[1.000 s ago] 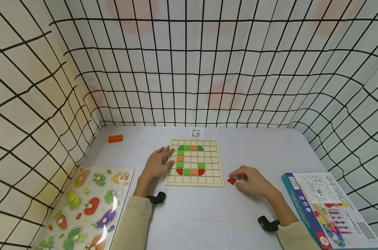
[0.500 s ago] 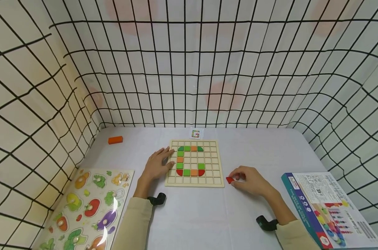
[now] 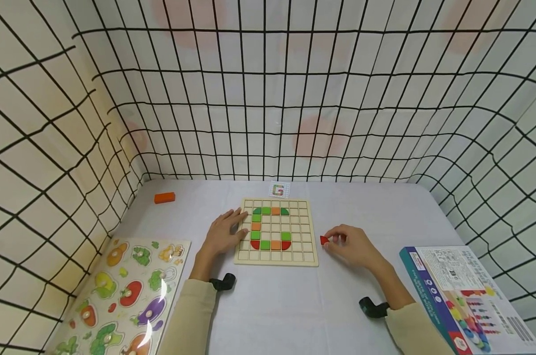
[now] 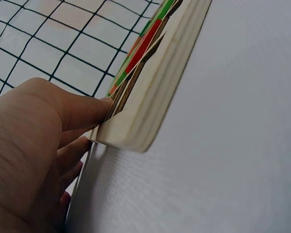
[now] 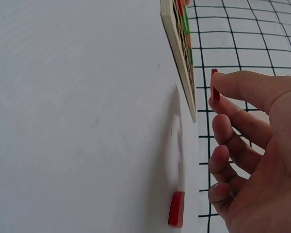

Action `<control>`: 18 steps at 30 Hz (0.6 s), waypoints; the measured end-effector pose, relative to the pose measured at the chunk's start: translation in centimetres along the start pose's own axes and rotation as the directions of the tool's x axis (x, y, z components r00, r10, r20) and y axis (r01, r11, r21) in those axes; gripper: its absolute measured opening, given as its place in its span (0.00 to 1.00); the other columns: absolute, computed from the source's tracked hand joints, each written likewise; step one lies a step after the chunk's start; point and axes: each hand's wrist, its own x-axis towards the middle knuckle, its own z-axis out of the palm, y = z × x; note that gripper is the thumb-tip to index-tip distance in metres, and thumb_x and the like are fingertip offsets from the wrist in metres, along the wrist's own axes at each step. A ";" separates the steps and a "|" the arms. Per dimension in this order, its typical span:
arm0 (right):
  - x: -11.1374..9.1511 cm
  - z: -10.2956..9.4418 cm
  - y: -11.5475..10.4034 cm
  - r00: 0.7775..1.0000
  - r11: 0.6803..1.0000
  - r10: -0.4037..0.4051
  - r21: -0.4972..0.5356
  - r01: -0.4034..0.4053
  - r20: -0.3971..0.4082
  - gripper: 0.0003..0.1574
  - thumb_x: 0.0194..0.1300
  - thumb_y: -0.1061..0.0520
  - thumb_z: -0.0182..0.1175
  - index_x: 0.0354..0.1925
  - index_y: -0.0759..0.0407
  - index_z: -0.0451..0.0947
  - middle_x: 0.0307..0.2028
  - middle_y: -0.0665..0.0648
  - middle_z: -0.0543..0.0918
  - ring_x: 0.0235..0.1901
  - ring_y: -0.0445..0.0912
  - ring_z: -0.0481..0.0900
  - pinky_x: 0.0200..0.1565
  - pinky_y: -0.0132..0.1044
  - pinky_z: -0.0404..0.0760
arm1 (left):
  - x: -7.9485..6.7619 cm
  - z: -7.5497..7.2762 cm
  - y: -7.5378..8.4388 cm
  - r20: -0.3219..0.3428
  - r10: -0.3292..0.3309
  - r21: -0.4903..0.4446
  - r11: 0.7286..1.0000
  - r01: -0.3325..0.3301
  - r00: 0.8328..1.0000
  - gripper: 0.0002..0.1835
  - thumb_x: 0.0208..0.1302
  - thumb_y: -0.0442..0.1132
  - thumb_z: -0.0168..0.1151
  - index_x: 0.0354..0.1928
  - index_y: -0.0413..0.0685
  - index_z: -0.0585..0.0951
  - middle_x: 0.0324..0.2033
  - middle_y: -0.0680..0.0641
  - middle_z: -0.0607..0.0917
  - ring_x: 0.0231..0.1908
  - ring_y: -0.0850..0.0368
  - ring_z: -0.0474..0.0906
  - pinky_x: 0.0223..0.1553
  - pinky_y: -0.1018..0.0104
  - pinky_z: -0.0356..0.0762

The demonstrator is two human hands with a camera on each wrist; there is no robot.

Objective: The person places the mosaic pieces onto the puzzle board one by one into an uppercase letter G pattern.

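Observation:
A square wooden grid board (image 3: 301, 256) lies in the middle of the table. Green, orange and red tiles in its cells form a curved letter-like outline. My left hand (image 3: 221, 234) rests along the board's left edge; in the left wrist view its thumb (image 4: 89, 110) touches the top surface. Just right of the board, my right hand (image 3: 354, 244) pinches a small red tile (image 3: 324, 240) between thumb and index finger, raised above the table. The right wrist view shows a second red piece (image 5: 176, 209) on the cloth, hidden in the head view.
A small pattern card (image 3: 279, 189) lies behind the board. An orange block (image 3: 164, 197) is at the back left. To the left is a vegetable puzzle board (image 3: 130, 276), to the right a printed box (image 3: 467, 296). Black wire mesh (image 3: 263, 103) surrounds the table.
My right hand has gripped the red tile between its fingertips and moved slightly up and left with it, toward the board's right edge. The left hand has stayed in place.

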 end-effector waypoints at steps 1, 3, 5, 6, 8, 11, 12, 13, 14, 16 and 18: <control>0.3 0.1 -0.1 1.000 1.000 -0.003 0.002 0.003 -0.004 0.09 0.64 0.55 0.71 0.44 0.51 0.87 0.30 0.47 0.79 0.36 0.46 0.72 0.36 0.35 0.71 | 0.0 0.0 0.0 0.001 -0.002 0.002 1.000 0.002 1.000 0.33 0.72 0.53 0.55 0.77 0.57 0.69 0.79 0.51 0.63 0.81 0.47 0.53 0.81 0.42 0.47; 0.8 0.3 -0.2 1.000 1.000 -0.007 0.009 0.007 -0.015 0.09 0.64 0.55 0.71 0.44 0.51 0.87 0.30 0.48 0.79 0.36 0.46 0.72 0.36 0.35 0.71 | 0.0 0.0 0.0 0.000 0.002 0.003 1.000 -0.002 1.000 0.33 0.72 0.53 0.56 0.77 0.57 0.69 0.79 0.51 0.63 0.80 0.46 0.53 0.81 0.42 0.47; 1.4 0.6 -0.5 1.000 1.000 -0.011 0.022 0.011 -0.023 0.10 0.64 0.55 0.71 0.45 0.52 0.87 0.31 0.48 0.79 0.36 0.46 0.72 0.37 0.35 0.71 | -0.1 -0.1 0.0 -0.002 0.003 -0.003 1.000 -0.003 1.000 0.33 0.72 0.53 0.56 0.77 0.56 0.69 0.79 0.50 0.63 0.80 0.46 0.53 0.81 0.42 0.47; 1.7 0.7 -0.6 1.000 1.000 -0.009 0.028 0.010 -0.028 0.10 0.64 0.54 0.71 0.45 0.52 0.87 0.31 0.48 0.79 0.36 0.46 0.72 0.37 0.34 0.71 | -0.1 -0.1 0.0 -0.001 0.001 -0.005 1.000 -0.001 1.000 0.33 0.72 0.53 0.56 0.77 0.57 0.69 0.79 0.51 0.63 0.80 0.46 0.53 0.81 0.42 0.46; 2.3 1.0 -0.9 0.999 0.999 -0.009 0.043 0.010 -0.036 0.11 0.64 0.54 0.71 0.46 0.53 0.87 0.31 0.48 0.80 0.36 0.46 0.72 0.37 0.34 0.71 | -0.2 -0.2 0.1 0.000 0.003 -0.010 1.000 -0.003 1.000 0.33 0.72 0.53 0.57 0.77 0.56 0.69 0.79 0.50 0.64 0.80 0.45 0.54 0.81 0.42 0.46; 3.1 1.6 -1.5 0.999 0.998 0.001 0.056 0.001 -0.041 0.13 0.65 0.52 0.71 0.47 0.53 0.87 0.32 0.49 0.80 0.36 0.46 0.72 0.37 0.35 0.71 | -0.3 -0.2 0.1 0.005 0.006 -0.013 1.000 -0.005 1.000 0.33 0.72 0.52 0.57 0.77 0.56 0.69 0.79 0.50 0.64 0.80 0.46 0.53 0.81 0.42 0.46; 3.3 1.7 -1.7 0.999 0.998 0.007 0.060 -0.005 -0.040 0.13 0.65 0.52 0.70 0.47 0.53 0.87 0.32 0.49 0.79 0.36 0.46 0.71 0.37 0.36 0.70 | -0.3 -0.2 0.1 0.007 0.007 -0.014 1.000 -0.007 1.000 0.33 0.72 0.52 0.57 0.77 0.56 0.69 0.79 0.50 0.63 0.80 0.46 0.53 0.81 0.42 0.46; 3.6 1.9 -1.9 0.999 0.998 0.011 0.062 -0.008 -0.038 0.13 0.65 0.52 0.70 0.47 0.54 0.87 0.32 0.50 0.79 0.36 0.47 0.71 0.37 0.36 0.70 | -0.3 -0.2 0.1 0.008 0.010 -0.014 1.000 -0.010 1.000 0.33 0.72 0.53 0.56 0.77 0.56 0.69 0.79 0.50 0.63 0.80 0.46 0.53 0.81 0.42 0.46; 3.8 2.1 -2.1 0.999 0.998 0.018 0.067 -0.015 -0.036 0.13 0.65 0.52 0.70 0.47 0.54 0.87 0.32 0.50 0.79 0.36 0.47 0.71 0.37 0.37 0.70 | -0.3 -0.1 0.1 0.009 0.011 -0.014 1.000 -0.011 1.000 0.33 0.72 0.53 0.56 0.77 0.56 0.69 0.79 0.50 0.63 0.81 0.46 0.53 0.81 0.42 0.46; 4.4 2.4 -2.4 0.999 0.997 0.018 0.076 -0.016 -0.032 0.14 0.66 0.52 0.70 0.47 0.54 0.87 0.31 0.50 0.79 0.35 0.47 0.70 0.36 0.37 0.69 | -0.2 -0.1 0.1 0.007 0.013 -0.011 1.000 -0.012 1.000 0.33 0.72 0.54 0.56 0.77 0.57 0.69 0.79 0.50 0.63 0.81 0.46 0.53 0.81 0.42 0.46; 4.9 2.8 -2.6 0.999 0.996 0.022 0.082 -0.019 -0.030 0.14 0.65 0.52 0.70 0.47 0.55 0.87 0.31 0.50 0.79 0.35 0.46 0.70 0.36 0.36 0.68 | -0.2 -0.1 0.1 0.002 0.013 -0.006 1.000 -0.013 1.000 0.33 0.72 0.54 0.56 0.77 0.57 0.69 0.79 0.50 0.63 0.80 0.46 0.53 0.81 0.42 0.47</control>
